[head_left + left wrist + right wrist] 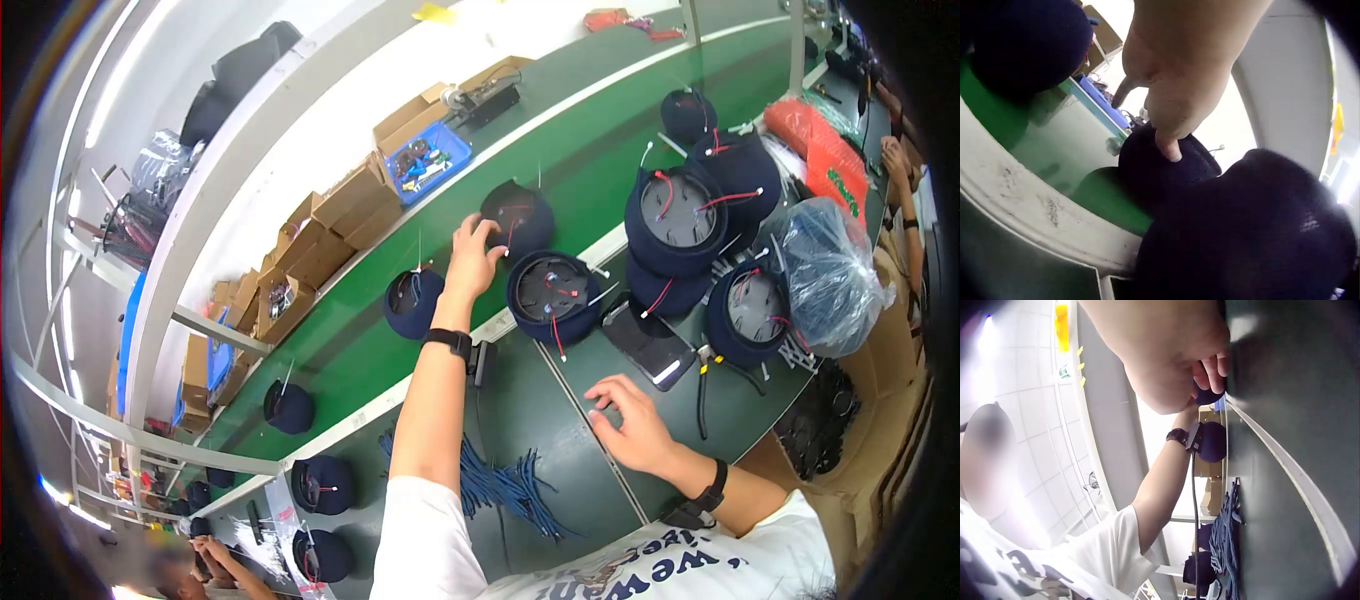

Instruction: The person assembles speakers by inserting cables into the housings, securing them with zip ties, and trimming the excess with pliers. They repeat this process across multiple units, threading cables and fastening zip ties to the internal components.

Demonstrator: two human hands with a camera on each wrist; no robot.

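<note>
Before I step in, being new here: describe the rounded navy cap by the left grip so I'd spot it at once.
Along the long green belt, find the shallow blue plastic tray by its far edge. To its right and nearer the person, on the belt, sits a rounded navy cap with red wire inside. Only this cap has the left grip at its rim.

In the left wrist view, most of the left hand's [1175,94] fingers are hidden; their contact with the cap [1150,178] beyond is unclear. A nearer cap [1247,237], below that hand, runs off the bottom edge. Past the left hand, the tray's [438,181] parts [420,160] are too small to tell. Beyond the right hand [636,430], the bag's [830,270] contents stay unreadable.
</note>
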